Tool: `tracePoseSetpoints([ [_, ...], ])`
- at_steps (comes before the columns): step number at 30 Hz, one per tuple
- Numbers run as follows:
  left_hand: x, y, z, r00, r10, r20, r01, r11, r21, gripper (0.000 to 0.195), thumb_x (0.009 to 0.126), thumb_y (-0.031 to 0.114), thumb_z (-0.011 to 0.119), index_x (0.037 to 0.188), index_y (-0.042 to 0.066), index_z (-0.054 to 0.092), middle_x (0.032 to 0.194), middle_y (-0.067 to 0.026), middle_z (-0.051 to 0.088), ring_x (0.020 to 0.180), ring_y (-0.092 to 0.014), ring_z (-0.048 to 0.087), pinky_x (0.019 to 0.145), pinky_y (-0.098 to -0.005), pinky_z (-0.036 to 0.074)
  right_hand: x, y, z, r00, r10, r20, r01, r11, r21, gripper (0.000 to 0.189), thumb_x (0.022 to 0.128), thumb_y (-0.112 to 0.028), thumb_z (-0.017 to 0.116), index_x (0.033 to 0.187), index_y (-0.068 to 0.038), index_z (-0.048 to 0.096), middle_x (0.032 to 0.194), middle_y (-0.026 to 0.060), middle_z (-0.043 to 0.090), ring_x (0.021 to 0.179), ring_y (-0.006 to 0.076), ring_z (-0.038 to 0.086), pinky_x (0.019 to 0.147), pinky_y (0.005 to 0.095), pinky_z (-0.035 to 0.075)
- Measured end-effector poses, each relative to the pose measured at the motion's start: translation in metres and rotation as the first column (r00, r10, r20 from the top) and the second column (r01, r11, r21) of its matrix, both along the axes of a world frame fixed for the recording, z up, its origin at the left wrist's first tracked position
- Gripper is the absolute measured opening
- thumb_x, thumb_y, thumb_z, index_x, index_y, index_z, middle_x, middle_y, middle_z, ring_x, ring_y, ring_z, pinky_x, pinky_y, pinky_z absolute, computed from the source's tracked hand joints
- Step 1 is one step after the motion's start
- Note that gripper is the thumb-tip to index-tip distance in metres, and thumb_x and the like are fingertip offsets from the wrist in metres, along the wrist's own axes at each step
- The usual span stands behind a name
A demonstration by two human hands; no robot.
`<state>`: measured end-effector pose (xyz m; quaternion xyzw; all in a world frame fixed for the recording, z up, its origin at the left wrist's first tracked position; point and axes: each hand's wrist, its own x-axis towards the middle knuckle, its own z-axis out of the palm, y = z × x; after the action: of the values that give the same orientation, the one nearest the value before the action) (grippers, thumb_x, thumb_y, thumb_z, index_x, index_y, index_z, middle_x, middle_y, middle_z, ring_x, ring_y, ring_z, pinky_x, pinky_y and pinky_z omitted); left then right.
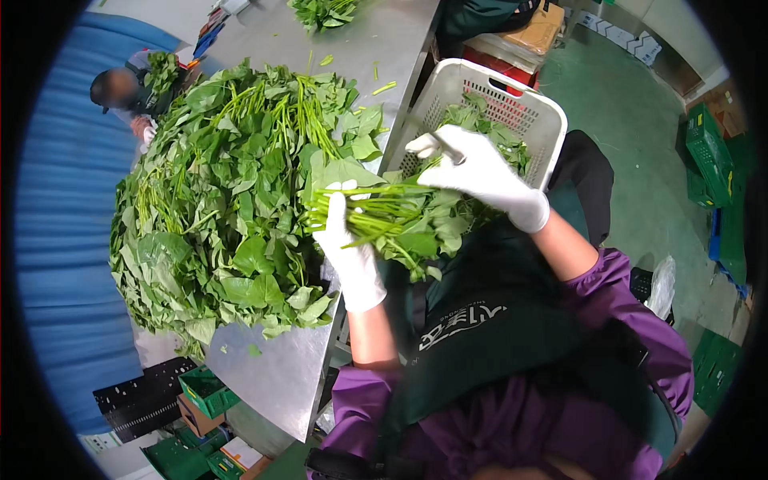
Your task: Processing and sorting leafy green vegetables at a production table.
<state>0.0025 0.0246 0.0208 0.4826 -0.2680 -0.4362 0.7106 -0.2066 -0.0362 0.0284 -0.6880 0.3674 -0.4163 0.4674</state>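
My left hand (351, 258), in a white glove, grips a bunch of leafy green stems (390, 213) above the table's edge. The cut-looking stem ends lie by my left fingers, and the leaves hang to the right over my apron. My right hand (480, 171), also gloved in white, is at the upper right of the bunch. A small metal tool (453, 150), blurred and partly hidden, is held in its fingers; its exact kind is unclear. Left of both hands, a large heap of leafy greens (240, 204) covers much of the steel table (270, 366).
A white perforated plastic basket (555, 126) containing loose leaves (513, 141) stands right of the table. Across the heap, another person (150, 90) holds greens. More greens (324, 12) lie at the table's far end. Green crates (708, 150) stand at the right.
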Motion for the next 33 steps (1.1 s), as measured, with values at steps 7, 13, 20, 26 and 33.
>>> tracePoseSetpoints([
  [7, -0.035, 0.002, 0.009, 0.997, 0.073, -0.027, -0.075, 0.993, -0.091, 0.023, 0.085, 0.008, 0.062, 0.104, -0.004, 0.058, 0.092, -0.0116, 0.064, 0.079, -0.017, 0.06, 0.074, -0.0305, 0.05, 0.026, 0.023, -0.036, 0.98, -0.132, -0.147, 0.101, 0.975, -0.198, 0.033, 0.075, -0.015, 0.069, 0.107, -0.007, 0.065, 0.093, 0.0081, 0.062, 0.081, 0.0234, 0.061, 0.072, 0.0312, 0.048],
  [13, -0.031, 0.006, 0.0, 0.992, 0.11, -0.061, -0.111, 0.994, -0.008, 0.025, 0.086, 0.011, 0.062, 0.107, -0.003, 0.058, 0.099, -0.0132, 0.064, 0.08, -0.017, 0.06, 0.069, -0.0302, 0.049, -0.015, 0.028, -0.034, 0.916, -0.398, -0.056, 0.391, 0.915, -0.102, 0.034, 0.073, -0.005, 0.066, 0.106, -0.008, 0.064, 0.09, 0.0069, 0.061, 0.069, 0.0171, 0.057, 0.065, 0.0271, 0.048],
  [20, -0.022, 0.0, -0.004, 0.988, 0.09, -0.126, -0.096, 0.995, -0.037, 0.025, 0.089, 0.012, 0.06, 0.111, 0.0, 0.055, 0.105, -0.0124, 0.062, 0.084, -0.017, 0.059, 0.078, -0.0314, 0.05, 0.025, 0.055, 0.004, 0.993, 0.109, 0.041, -0.101, 0.982, -0.162, 0.036, 0.073, -0.01, 0.072, 0.107, -0.008, 0.064, 0.096, 0.0059, 0.061, 0.072, 0.0137, 0.058, 0.062, 0.0275, 0.047],
  [26, -0.008, 0.0, -0.001, 0.971, 0.153, -0.182, -0.155, 0.988, 0.007, 0.027, 0.09, 0.015, 0.058, 0.111, -0.002, 0.054, 0.1, -0.0119, 0.061, 0.084, -0.019, 0.059, 0.08, -0.034, 0.051, 0.018, 0.033, -0.014, 0.988, 0.093, 0.124, -0.116, 0.974, 0.197, 0.019, 0.077, -0.016, 0.067, 0.089, -0.001, 0.067, 0.078, 0.0088, 0.066, 0.069, 0.0136, 0.061, 0.065, 0.0275, 0.047],
  [33, 0.032, 0.002, -0.001, 0.986, 0.095, -0.134, -0.089, 0.995, 0.051, 0.031, 0.097, 0.028, 0.048, 0.115, 0.004, 0.054, 0.098, -0.0038, 0.056, 0.087, -0.013, 0.053, 0.078, -0.0273, 0.046, -0.087, -0.009, -0.041, 0.929, -0.366, -0.06, 0.367, 0.884, 0.291, 0.015, 0.081, -0.015, 0.066, 0.089, -0.003, 0.067, 0.066, -0.0044, 0.055, 0.058, 0.003, 0.045, 0.053, 0.0203, 0.035],
])
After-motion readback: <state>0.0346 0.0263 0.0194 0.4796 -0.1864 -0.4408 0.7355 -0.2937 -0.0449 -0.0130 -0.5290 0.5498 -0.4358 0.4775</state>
